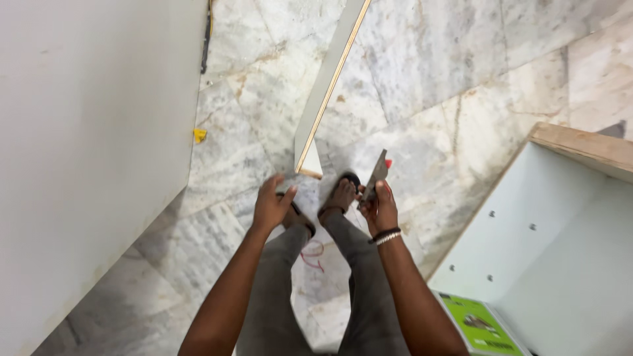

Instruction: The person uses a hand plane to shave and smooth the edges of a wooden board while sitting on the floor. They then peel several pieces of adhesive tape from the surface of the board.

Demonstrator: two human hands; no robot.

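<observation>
Person stands on the marble floor (422,72), looking down at both feet in dark sandals.

Right hand (380,209) is closed around a flat grey blade-like tool (377,175), a red tip showing at its 1 o'clock end; the blade points up and away from the body. Left hand (271,206) is open, fingers spread, holding nothing, hovering just above the left foot.

A long white edge strip (328,82) with a pale wooden edge lies on the floor, running from 12 o'clock down to a point just ahead of the toes. A large white panel (92,145) fills 9 o'clock. An open white cabinet carcass (560,244) sits at 4 o'clock.

Judgement: the work looks like trimming at the strip; the free hand should steady the strip well apart from the blade edge.

Packages: a green rectangular box (480,326) with a dark picture lies at 5 o'clock by the cabinet. A small yellow scrap (199,135) lies at 10 o'clock.
</observation>
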